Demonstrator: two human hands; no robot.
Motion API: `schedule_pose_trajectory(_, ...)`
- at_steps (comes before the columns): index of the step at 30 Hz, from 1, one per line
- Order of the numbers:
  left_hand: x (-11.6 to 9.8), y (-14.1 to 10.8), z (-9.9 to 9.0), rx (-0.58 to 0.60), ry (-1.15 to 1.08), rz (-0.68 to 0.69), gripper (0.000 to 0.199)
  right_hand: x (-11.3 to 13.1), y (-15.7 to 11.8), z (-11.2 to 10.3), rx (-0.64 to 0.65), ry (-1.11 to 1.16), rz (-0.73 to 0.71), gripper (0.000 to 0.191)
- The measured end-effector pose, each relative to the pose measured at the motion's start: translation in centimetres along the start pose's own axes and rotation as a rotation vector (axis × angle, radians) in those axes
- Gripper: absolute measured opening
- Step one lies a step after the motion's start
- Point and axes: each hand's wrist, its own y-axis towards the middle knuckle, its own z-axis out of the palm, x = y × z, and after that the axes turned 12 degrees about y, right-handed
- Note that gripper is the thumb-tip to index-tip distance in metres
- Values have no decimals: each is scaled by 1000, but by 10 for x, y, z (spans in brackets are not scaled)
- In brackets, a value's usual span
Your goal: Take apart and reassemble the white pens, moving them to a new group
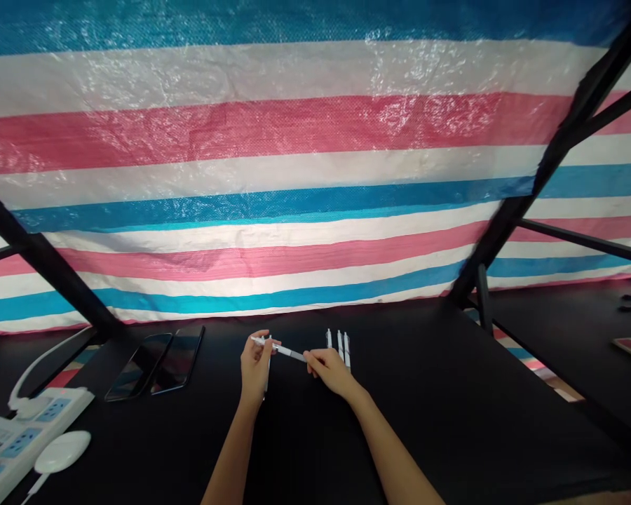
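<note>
White pen (282,349) spans both hands, long axis near level, running left to right. Left hand (254,366) pinches near its thin end; right hand (330,372) pinches the grey end. Three pens (339,348) lie just beyond the right hand on black table (425,421).

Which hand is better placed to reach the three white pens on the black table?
Right, probably: the right hand sits just beside the three white pens, while the left hand is farther off, gripping the other end of the pen both hands hold.
</note>
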Motion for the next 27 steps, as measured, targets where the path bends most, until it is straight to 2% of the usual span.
schedule_pose_trajectory(3,-7,-5,5,41,-106,-54,74,-1,-1,3,58,-26,-36,45)
schedule_pose_trajectory(6,-10,-6,9,66,-181,-99,87,-2,0,-2,8,-7,-64,44)
schedule_pose_trajectory(11,-14,5,17,185,-151,-100,81,-8,4,-22,-264,70,-42,47)
schedule_pose_trajectory(14,-15,12,15,223,-105,-77,76,-13,6,-31,-397,104,-70,51)
schedule_pose_trajectory(21,-8,12,-2,194,-37,-96,56,-25,7,-33,-491,89,-39,53)
schedule_pose_trajectory(24,-6,12,1,206,-36,-104,53,-27,7,-32,-511,100,-20,54)
schedule_pose_trajectory(27,-5,10,7,245,-11,-86,58,-28,7,-32,-530,131,-17,54)
